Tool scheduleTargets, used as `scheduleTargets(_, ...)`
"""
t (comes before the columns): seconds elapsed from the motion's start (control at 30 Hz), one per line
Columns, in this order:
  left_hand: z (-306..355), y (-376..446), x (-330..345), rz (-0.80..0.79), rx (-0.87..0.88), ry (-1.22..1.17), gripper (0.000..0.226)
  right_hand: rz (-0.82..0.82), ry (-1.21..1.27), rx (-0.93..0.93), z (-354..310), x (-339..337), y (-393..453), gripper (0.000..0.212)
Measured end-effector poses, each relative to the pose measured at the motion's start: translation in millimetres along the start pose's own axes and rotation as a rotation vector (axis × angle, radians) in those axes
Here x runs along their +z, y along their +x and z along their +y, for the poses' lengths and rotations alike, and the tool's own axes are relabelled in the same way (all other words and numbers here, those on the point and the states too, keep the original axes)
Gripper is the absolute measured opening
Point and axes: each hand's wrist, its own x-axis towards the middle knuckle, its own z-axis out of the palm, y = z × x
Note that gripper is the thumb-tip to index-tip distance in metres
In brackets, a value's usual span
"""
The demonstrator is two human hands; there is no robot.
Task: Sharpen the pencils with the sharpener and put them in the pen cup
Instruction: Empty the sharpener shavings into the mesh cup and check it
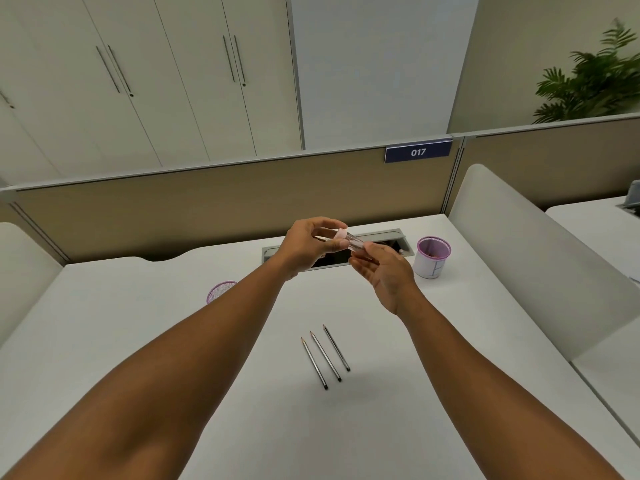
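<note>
Both hands up: left hand (309, 244) and right hand (388, 271) fingers pinch clear sharpener (350, 240). Divider sign (418, 152) reads "017". Three pencils (325, 356) mid-worktop.

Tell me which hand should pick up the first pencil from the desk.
Right, probably. The right hand only pinches the clear end of the sharpener, and sits more nearly above the three pencils. The left hand grips the sharpener's pink end and could keep holding it.

Just a plain white desk (138, 323) in a cubicle, tan partition (207, 202) with a 017 sign (418, 152), cream cabinets (156, 81) behind, leafy plant (595, 77) off right.
</note>
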Motion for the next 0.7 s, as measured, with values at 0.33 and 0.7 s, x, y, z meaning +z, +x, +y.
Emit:
scheduleTargets(0.33,4.5,-20.6,-19.9,-0.087,-0.025,-0.121,0.032,-0.049,-0.084,0.154,13.5,30.7,-21.7,0.034)
scheduleTargets(0.7,10.9,-36.2,-7.6,-0.233,0.038,0.082,0.039,-0.103,-0.501,0.136,17.0,44.2,-34.6,0.065)
